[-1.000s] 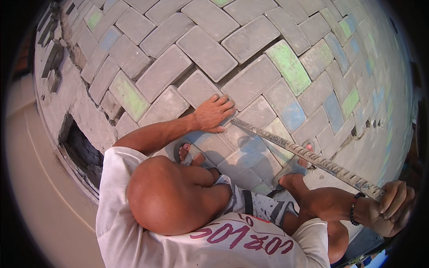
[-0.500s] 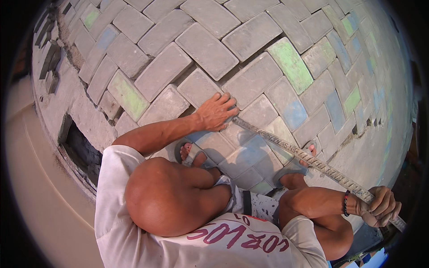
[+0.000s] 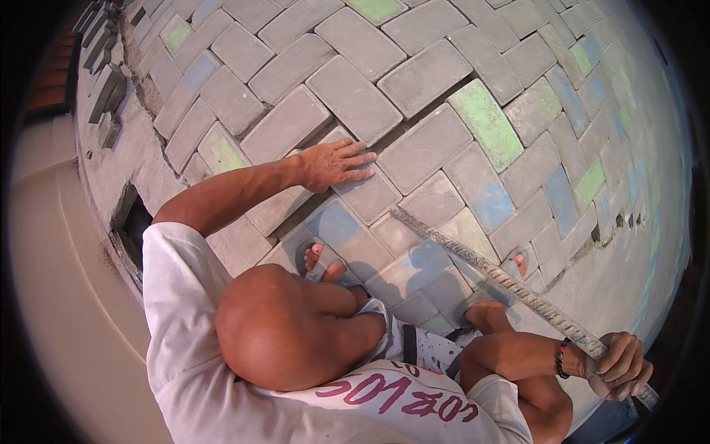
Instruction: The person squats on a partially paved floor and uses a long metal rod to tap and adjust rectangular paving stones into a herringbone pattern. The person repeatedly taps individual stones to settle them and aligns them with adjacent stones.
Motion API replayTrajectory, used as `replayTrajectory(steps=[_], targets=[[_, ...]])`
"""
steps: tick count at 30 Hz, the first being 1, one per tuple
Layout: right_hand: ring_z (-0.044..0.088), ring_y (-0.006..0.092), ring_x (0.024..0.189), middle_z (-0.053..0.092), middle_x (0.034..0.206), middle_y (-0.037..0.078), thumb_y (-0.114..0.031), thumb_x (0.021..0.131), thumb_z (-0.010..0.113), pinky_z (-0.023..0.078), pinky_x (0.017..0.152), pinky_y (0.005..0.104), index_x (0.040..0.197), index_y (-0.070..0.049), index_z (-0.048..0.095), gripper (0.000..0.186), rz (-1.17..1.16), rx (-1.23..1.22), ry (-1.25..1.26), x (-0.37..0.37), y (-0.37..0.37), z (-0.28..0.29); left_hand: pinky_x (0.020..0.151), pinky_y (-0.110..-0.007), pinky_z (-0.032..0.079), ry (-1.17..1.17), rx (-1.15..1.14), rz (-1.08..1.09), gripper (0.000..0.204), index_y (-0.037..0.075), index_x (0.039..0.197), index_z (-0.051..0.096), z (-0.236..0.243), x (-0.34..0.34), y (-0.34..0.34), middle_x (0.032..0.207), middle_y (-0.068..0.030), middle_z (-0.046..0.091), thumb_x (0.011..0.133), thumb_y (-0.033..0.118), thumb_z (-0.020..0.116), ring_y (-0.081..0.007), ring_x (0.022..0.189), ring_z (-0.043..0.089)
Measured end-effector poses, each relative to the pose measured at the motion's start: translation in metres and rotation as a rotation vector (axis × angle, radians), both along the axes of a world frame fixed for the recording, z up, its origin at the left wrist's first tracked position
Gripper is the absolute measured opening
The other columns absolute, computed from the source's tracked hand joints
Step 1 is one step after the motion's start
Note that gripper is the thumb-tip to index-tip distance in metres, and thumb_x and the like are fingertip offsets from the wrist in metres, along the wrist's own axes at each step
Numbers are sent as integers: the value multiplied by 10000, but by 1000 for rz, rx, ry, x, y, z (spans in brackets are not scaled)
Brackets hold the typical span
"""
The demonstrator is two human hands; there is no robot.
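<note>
My left hand [image 3: 333,164] lies flat with fingers stretched over a grey paving brick [image 3: 370,194], its palm near the brick's left end. My right hand [image 3: 620,366], at the lower right, is wrapped round a ribbed steel bar [image 3: 518,287]. From that fist the bar slants up and left across the pavers, and its far tip ends a little to the right of the brick under my left hand. Dark gaps run beside this brick and along the row behind it. Both my sandalled feet stand on the paving, one on each side of my shadow.
Pavers in a herringbone pattern spread ahead, some with green paint [image 3: 484,124] or blue paint [image 3: 492,203]. Loose bricks [image 3: 107,92] are stacked at the far left. A dark square hole [image 3: 134,226] opens in the concrete beside a beige wall [image 3: 66,281].
My left hand has moved left off the bar's tip and flattened on the brick. The bar's tip now lies apart from that hand. My right hand still grips the bar.
</note>
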State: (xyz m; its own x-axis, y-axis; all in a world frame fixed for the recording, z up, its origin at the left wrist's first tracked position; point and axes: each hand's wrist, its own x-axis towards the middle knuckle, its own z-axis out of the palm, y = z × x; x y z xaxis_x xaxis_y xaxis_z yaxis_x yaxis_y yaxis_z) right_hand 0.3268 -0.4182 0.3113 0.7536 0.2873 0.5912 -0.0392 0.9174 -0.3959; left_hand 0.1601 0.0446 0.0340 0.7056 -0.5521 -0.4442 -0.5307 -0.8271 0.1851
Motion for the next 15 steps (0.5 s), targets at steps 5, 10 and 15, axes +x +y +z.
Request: replayTrajectory(steps=[5, 10, 15], targets=[[405, -8, 367, 418, 529, -112, -89, 728, 633, 277, 398, 117, 741, -117, 501, 136, -36, 13, 41, -10, -2, 3, 1122, -405, 229, -49, 6, -65, 702, 196, 1443, 280, -5, -3, -10, 1500, -182, 209, 811, 128, 578, -312, 1372, 254], [427, -14, 400, 433, 552, -118, -98, 741, 625, 287, 424, 113, 740, -120, 503, 124, -104, 46, 50, -22, 7, 9, 1133, -434, 196, -129, 209, -52, 732, 241, 1479, 102, -17, -16, -36, 1484, -190, 223, 881, 136, 512, -342, 1374, 232], [429, -10, 397, 442, 546, -112, -96, 735, 632, 291, 422, 112, 733, -116, 496, 138, -3, -58, -18, -22, 12, 12, 1143, -462, 166, -171, 234, 46, 735, 270, 1478, 56, -23, -18, -39, 1457, -184, 281, 896, 147, 488, -334, 1372, 239]])
